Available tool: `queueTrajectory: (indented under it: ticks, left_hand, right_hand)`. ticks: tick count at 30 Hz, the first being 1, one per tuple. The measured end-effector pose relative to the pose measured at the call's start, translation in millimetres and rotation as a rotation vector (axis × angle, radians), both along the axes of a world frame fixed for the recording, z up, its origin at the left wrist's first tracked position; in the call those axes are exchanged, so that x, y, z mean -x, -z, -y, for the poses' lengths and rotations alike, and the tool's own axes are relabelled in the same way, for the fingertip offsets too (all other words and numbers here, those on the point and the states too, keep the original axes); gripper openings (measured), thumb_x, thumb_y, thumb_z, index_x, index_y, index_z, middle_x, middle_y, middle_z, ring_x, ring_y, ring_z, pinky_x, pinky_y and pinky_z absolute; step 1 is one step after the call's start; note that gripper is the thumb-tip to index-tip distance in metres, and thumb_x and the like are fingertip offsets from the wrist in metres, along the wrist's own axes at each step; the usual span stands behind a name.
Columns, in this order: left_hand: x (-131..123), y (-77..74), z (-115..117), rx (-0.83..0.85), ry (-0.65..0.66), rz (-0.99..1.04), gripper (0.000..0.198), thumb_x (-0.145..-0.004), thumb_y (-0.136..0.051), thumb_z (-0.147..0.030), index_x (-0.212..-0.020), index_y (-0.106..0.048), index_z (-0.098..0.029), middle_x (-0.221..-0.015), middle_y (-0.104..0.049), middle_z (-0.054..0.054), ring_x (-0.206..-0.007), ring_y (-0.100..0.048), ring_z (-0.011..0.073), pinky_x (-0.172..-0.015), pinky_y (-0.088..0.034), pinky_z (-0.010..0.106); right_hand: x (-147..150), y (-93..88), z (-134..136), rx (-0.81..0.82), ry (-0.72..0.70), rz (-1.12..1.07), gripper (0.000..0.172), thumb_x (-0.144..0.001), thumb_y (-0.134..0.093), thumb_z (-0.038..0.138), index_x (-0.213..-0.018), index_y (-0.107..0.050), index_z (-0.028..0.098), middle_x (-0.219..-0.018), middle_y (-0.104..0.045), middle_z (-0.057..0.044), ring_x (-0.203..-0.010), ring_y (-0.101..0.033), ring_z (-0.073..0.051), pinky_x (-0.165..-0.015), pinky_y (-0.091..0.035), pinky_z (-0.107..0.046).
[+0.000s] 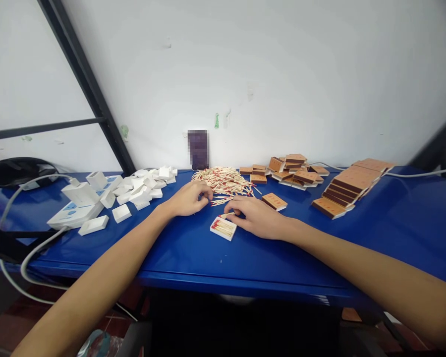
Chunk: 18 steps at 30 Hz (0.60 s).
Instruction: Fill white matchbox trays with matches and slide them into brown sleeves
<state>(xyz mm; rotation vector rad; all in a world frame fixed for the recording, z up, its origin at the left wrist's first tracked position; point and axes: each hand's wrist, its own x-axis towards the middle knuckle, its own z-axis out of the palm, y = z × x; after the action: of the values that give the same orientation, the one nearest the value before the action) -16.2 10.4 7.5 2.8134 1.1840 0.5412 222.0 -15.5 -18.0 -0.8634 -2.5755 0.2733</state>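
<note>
My right hand point(256, 216) pinches at least one match point(227, 215) just above the far edge of a small white matchbox tray point(228, 237). Red-tipped matches point(223, 228) lie side by side inside that tray. On the left, my left hand point(192, 199) rests at the near edge of a big heap of loose matches point(226, 179), its fingers curled together; whatever may be between them is hidden. A few matches lie between the two hands. Just beyond my right hand sits a brown matchbox sleeve point(274, 202).
White empty trays point(141, 191) are piled at the left, by a power strip point(74, 214) with plugs and cables. Brown matchboxes point(295, 171) form a loose pile at the back right; stacked rows point(351, 183) stand farther right. A dark phone-like object point(199, 153) leans on the wall.
</note>
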Motion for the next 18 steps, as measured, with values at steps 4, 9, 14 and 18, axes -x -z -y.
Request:
queueTrajectory:
  ticks: [4,9,14,18]
  left_hand:
    - [-2.8,-0.8,4.0,0.041,0.014,-0.005,0.019,-0.073,-0.054,-0.016,-0.088,-0.064,-0.017,-0.083,-0.064,0.001,-0.077,-0.057,0.0172,-0.075,-0.045,0.031]
    - [-5.5,2.9,4.3,0.046,0.022,0.002,0.027,-0.074,-0.059,-0.020,-0.101,-0.065,-0.018,-0.089,-0.066,0.002,-0.083,-0.059,0.0177,-0.078,-0.046,0.031]
    - [-4.4,5.0,1.1,0.044,0.027,-0.018,0.026,-0.077,-0.058,-0.020,-0.101,-0.067,-0.018,-0.091,-0.068,0.004,-0.084,-0.060,0.0184,-0.080,-0.046,0.032]
    - [-4.2,5.2,0.7,0.068,0.026,-0.017,0.029,-0.078,-0.057,-0.019,-0.104,-0.067,-0.017,-0.093,-0.069,0.004,-0.085,-0.061,0.0184,-0.080,-0.047,0.031]
  right_hand:
    - [-2.0,-0.5,-1.9,-0.012,0.037,0.025,0.019,-0.095,-0.050,0.024,-0.103,-0.067,0.020,-0.096,-0.069,-0.007,-0.088,-0.062,-0.020,-0.074,-0.043,-0.031]
    - [-5.6,4.2,-11.5,-0.001,0.122,0.056,0.034,-0.098,-0.040,0.025,-0.120,-0.065,0.019,-0.113,-0.070,-0.011,-0.104,-0.063,-0.025,-0.089,-0.045,-0.038]
    - [-3.7,6.6,-14.6,-0.008,0.161,0.111,0.039,-0.099,-0.038,0.026,-0.130,-0.061,0.021,-0.122,-0.068,-0.012,-0.110,-0.063,-0.028,-0.091,-0.046,-0.039]
    - [-2.1,4.0,-14.4,-0.002,0.184,0.135,0.041,-0.099,-0.038,0.027,-0.134,-0.058,0.020,-0.119,-0.070,-0.013,-0.108,-0.064,-0.029,-0.089,-0.046,-0.039]
